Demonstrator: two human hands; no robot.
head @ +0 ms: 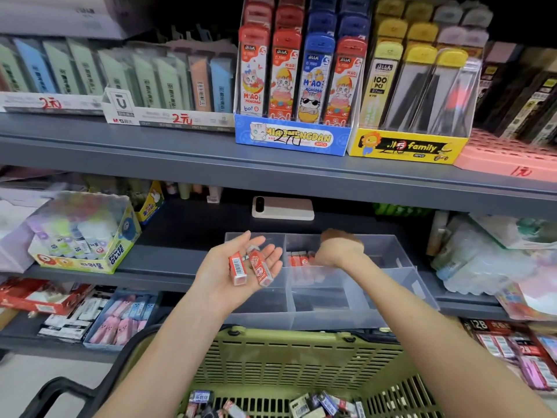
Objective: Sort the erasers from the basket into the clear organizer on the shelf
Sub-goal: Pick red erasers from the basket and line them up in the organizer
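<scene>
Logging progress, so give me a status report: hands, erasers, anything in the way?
Left hand open, two red erasers on palm. Right hand down in organizer, grip unclear. More in basket. No obstruction seen.

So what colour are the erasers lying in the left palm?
The erasers are red with white labels; head view.

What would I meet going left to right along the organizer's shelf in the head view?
Power Glue box → left hand carrying two red erasers → right hand dipped into the clear organizer → plastic-wrapped packs.

Grey shelves point(120, 140) full of stationery point(292, 79)
</scene>
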